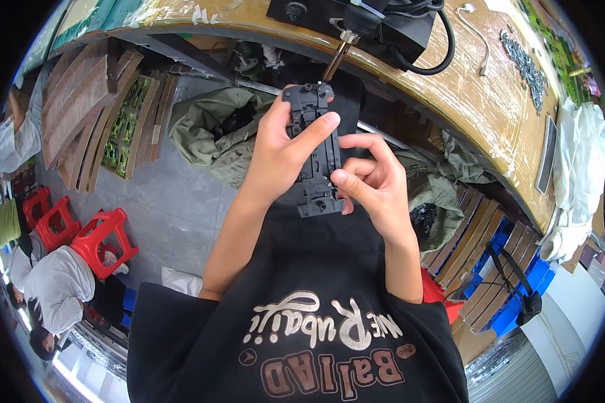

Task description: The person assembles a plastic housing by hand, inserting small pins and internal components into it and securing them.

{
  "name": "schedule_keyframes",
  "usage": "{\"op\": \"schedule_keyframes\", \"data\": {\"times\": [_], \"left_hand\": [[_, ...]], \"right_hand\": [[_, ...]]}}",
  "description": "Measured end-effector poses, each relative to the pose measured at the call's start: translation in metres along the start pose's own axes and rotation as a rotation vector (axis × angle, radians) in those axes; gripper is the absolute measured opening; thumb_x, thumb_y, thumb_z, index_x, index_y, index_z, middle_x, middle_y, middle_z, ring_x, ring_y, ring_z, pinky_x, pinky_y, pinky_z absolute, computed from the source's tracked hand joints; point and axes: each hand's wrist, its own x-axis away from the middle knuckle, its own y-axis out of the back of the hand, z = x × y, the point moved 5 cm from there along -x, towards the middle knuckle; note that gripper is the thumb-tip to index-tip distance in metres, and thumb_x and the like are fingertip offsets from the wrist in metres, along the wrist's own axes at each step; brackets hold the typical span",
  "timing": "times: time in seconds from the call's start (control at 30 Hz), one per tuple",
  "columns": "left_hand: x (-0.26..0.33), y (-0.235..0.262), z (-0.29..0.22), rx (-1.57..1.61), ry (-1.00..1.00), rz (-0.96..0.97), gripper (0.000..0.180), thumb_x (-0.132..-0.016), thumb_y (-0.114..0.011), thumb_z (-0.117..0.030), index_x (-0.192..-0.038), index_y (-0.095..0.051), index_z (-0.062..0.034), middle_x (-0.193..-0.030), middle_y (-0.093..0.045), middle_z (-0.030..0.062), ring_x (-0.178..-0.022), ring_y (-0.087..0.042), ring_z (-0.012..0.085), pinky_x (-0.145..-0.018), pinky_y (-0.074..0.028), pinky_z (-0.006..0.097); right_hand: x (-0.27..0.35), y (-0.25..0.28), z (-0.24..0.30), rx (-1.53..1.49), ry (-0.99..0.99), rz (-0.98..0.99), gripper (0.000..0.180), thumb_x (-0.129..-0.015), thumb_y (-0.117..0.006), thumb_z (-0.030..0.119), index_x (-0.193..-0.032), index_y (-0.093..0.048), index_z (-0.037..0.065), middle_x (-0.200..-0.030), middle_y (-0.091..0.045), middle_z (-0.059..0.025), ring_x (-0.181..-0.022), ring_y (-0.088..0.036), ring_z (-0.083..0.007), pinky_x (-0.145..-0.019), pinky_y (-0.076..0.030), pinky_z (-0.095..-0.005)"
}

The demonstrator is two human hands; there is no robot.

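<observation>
Over the lap, just short of the bench (464, 101) edge, both hands hold one black moulded plastic part (314, 151) upright between them. Left hand (279, 151) is wrapped round its left side, thumb pressed across the face; right hand (373, 185) is clamped on the lower right edge, thumb on the front. Part's top end sits right under the metal tip of the black powered screwdriver (356, 27) fixed on the bench, close but whether touching I cannot tell. Judgement: part is lined up, fastening not visibly done; screw state too small to read. Beyond, olive sacks (212, 127) on the floor.
</observation>
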Motion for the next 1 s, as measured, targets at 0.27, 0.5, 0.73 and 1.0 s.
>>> {"op": "schedule_keyframes", "data": {"times": [0.27, 0.5, 0.73, 1.0], "left_hand": [[0.004, -0.001, -0.003, 0.024, -0.021, 0.003, 0.021, -0.078, -0.062, -0.011, -0.093, -0.050, -0.0027, -0.083, -0.053, 0.0008, -0.075, -0.049, 0.0054, -0.066, -0.041, 0.020], [0.007, -0.002, -0.001, 0.052, -0.021, -0.019, 0.024, -0.078, -0.062, -0.012, -0.096, -0.051, -0.0019, -0.083, -0.053, 0.0012, -0.076, -0.049, 0.0059, -0.067, -0.041, 0.021], [0.013, -0.011, 0.030, -0.101, -0.013, 0.015, 0.027, -0.081, -0.059, -0.017, -0.100, -0.049, -0.0013, -0.079, -0.054, 0.0021, -0.068, -0.050, 0.0066, -0.060, -0.042, 0.020], [0.026, 0.037, 0.085, 0.229, 0.436, 0.030, 0.031, -0.090, -0.041, -0.028, -0.106, -0.046, -0.0027, -0.061, -0.044, 0.0005, -0.047, -0.039, 0.0074, -0.040, -0.031, 0.020]], "right_hand": [[0.003, -0.002, 0.002, -0.022, 0.007, 0.010, 0.035, -0.077, -0.062, 0.006, -0.105, -0.042, 0.001, -0.058, -0.054, -0.0032, -0.049, -0.050, -0.0072, -0.041, -0.037, -0.0178], [0.006, -0.002, 0.002, -0.004, -0.001, 0.020, 0.036, -0.077, -0.063, 0.006, -0.105, -0.042, 0.002, -0.057, -0.052, -0.0020, -0.048, -0.049, -0.0063, -0.041, -0.037, -0.0179], [0.009, 0.019, -0.024, -0.006, -0.149, 0.085, 0.036, -0.075, -0.064, 0.008, -0.104, -0.044, 0.003, -0.058, -0.051, 0.0030, -0.045, -0.043, -0.0023, -0.039, -0.034, -0.0164], [0.081, 0.191, -0.159, -0.997, 0.093, -0.779, 0.010, -0.085, -0.051, 0.016, -0.082, -0.052, 0.006, -0.060, -0.045, -0.0018, -0.048, -0.035, -0.0080, -0.044, -0.030, -0.0222]]}}
